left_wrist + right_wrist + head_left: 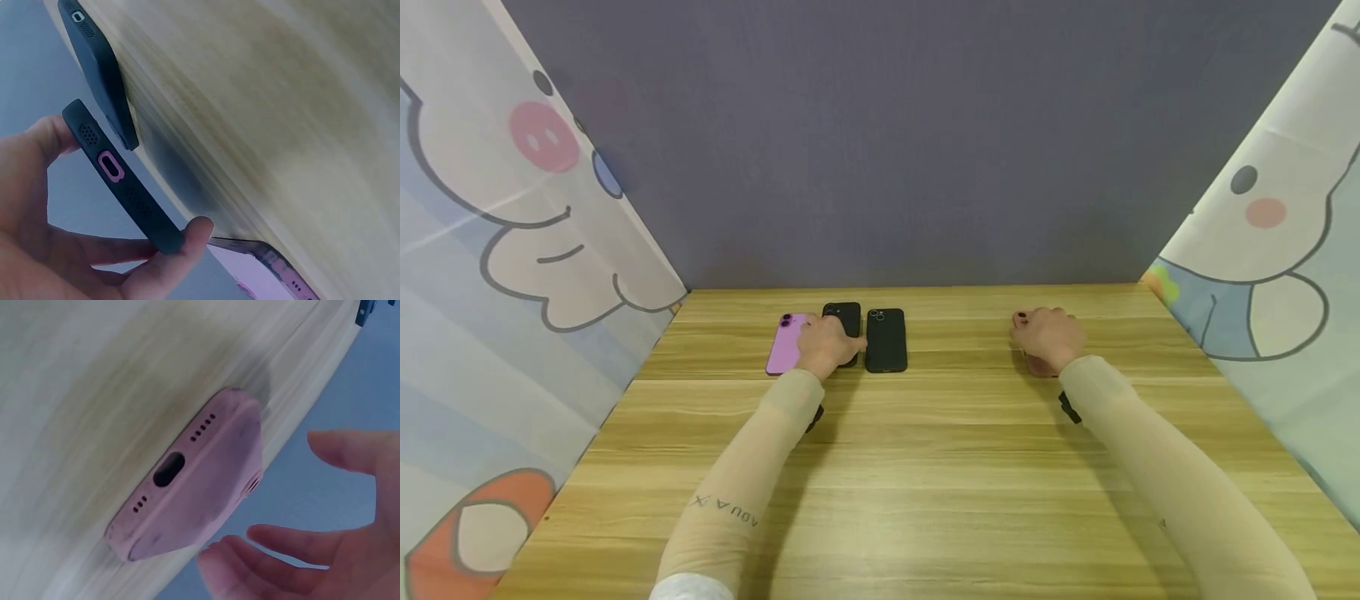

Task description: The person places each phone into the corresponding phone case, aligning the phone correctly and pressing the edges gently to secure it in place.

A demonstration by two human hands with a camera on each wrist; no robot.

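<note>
My left hand [823, 343] grips a black phone [125, 178] by its long edges, thumb on one side and fingers on the other. In the left wrist view a gap and a shadow show between this phone and the wood. A second black phone [886, 343] lies just to its right, a purple phone [782, 348] to its left. My right hand [1051, 335] is over a pink phone [197, 481] lying camera side up. Its fingers are spread and bent around the phone's far end, with thumb apart from it in the right wrist view.
The phones are near the back of a wooden table [940, 467]. A dark grey panel [910, 150] rises behind it, and cartoon-printed curtains [467, 275] flank both sides. A small dark object [365, 311] shows at the right wrist view's top corner.
</note>
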